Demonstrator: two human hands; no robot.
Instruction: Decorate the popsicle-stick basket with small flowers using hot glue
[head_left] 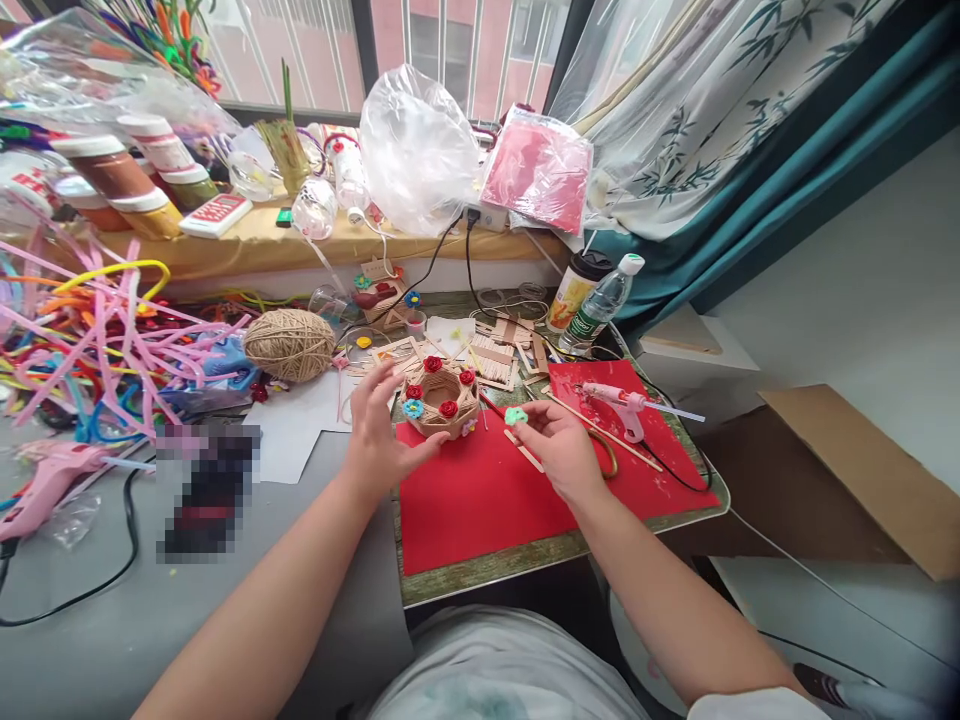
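A small round basket (437, 422), wound with twine, stands on the red sheet (465, 510). Red roses and a blue flower (413, 409) sit around its rim, and a pale purple flower shows low on its right side. My left hand (377, 430) is at the basket's left, thumb and fingers spread; whether it touches the wall I cannot tell. To the right of the basket, my right hand (559, 445) pinches a mint-green flower (516, 416) between thumb and fingertips. Scissors with a yellowish handle (606, 455) lie partly hidden behind that hand.
A pink glue gun (619, 400) lies on the red sheet at right, beside a wooden stick (607, 432). Behind are craft sticks (491, 362), a twine ball (290, 345), a water bottle (602, 303) and a cup (576, 290). Another glue gun (56, 480) and pink pipe cleaners (112, 340) lie left.
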